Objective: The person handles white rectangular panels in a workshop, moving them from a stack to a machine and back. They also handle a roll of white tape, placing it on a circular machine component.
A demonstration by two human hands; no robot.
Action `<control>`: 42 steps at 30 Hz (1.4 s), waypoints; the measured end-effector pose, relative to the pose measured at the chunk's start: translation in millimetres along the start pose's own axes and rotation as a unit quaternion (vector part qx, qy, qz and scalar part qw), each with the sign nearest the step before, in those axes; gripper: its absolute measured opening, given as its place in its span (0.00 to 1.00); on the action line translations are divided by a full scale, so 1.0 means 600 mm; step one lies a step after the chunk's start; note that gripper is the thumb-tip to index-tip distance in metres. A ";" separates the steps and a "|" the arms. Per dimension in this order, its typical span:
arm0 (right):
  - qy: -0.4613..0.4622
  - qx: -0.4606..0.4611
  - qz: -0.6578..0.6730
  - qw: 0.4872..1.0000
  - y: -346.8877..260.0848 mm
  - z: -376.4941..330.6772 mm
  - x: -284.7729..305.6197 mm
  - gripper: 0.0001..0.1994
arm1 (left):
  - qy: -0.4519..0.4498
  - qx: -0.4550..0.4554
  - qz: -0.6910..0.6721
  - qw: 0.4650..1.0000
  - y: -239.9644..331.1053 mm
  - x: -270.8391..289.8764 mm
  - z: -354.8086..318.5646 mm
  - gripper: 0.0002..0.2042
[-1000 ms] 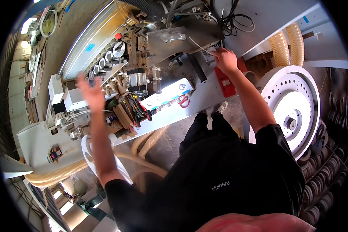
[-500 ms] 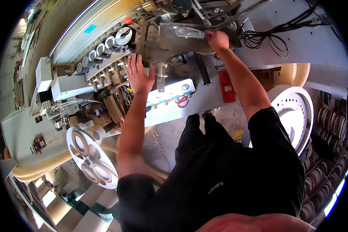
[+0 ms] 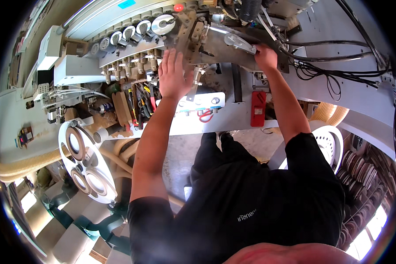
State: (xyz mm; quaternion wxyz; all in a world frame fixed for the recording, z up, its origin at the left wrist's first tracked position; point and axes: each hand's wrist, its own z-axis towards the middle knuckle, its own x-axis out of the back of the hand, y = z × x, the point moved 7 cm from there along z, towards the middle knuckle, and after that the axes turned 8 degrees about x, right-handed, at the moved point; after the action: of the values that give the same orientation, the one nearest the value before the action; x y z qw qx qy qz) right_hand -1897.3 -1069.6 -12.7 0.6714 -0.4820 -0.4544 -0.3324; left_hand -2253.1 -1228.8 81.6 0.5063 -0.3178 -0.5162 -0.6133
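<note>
My left hand (image 3: 175, 75) is raised palm down, fingers straight, beside an upright metal bracket (image 3: 187, 33). It holds nothing; whether its fingertips touch the bracket cannot be made out. My right hand (image 3: 266, 57) has its fingers closed around the near end of a clear, elongated piece (image 3: 239, 42), which lies slanted over a dark metal plate (image 3: 226, 55). The closed fingers hide that end. Below the left hand, a white holed strip (image 3: 202, 101) lies on the machine's ledge, with red-handled scissors (image 3: 205, 115) by its front edge.
Silver round dials (image 3: 144, 27) and brass fittings (image 3: 127, 66) line the left. Hand tools (image 3: 141, 101) stand beneath them. A red case (image 3: 258, 109) lies on the ledge at right. Black cables (image 3: 330, 72) hang at far right. White wheels flank me, one holding brown rings (image 3: 75, 143).
The whole view has turned and shifted, so the machine appears farther right and higher. My left hand has moved slightly left relative to the bracket. The right hand keeps its grip.
</note>
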 end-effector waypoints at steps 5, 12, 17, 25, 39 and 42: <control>-0.016 -0.003 0.078 0.997 0.004 -0.027 0.023 0.16 | 0.002 0.012 -0.009 1.000 -0.011 0.009 -0.006 0.36; 0.006 -0.005 0.021 1.000 0.027 -0.084 0.028 0.14 | 0.005 0.005 -0.034 0.999 -0.024 0.006 -0.013 0.37; -0.030 0.016 0.006 0.999 0.004 -0.014 0.013 0.16 | 0.003 0.004 -0.038 0.999 -0.029 0.010 -0.012 0.36; -0.055 -0.055 -0.046 0.996 0.060 -0.121 0.048 0.18 | -0.008 0.018 -0.071 0.997 -0.042 0.012 -0.017 0.36; -0.013 0.016 -0.091 0.996 0.028 0.010 -0.011 0.13 | -0.019 0.008 -0.085 0.996 -0.050 0.017 -0.020 0.37; -0.021 -0.009 -0.103 0.994 0.027 -0.023 0.004 0.14 | -0.015 0.012 -0.086 0.996 -0.053 0.016 -0.022 0.37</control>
State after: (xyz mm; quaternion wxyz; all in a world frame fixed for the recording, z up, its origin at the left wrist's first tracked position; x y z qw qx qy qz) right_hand -1878.0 -1077.5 -17.7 0.6196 -0.4452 -0.5129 -0.3935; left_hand -2284.3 -1245.7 77.1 0.4472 -0.2757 -0.5565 -0.6437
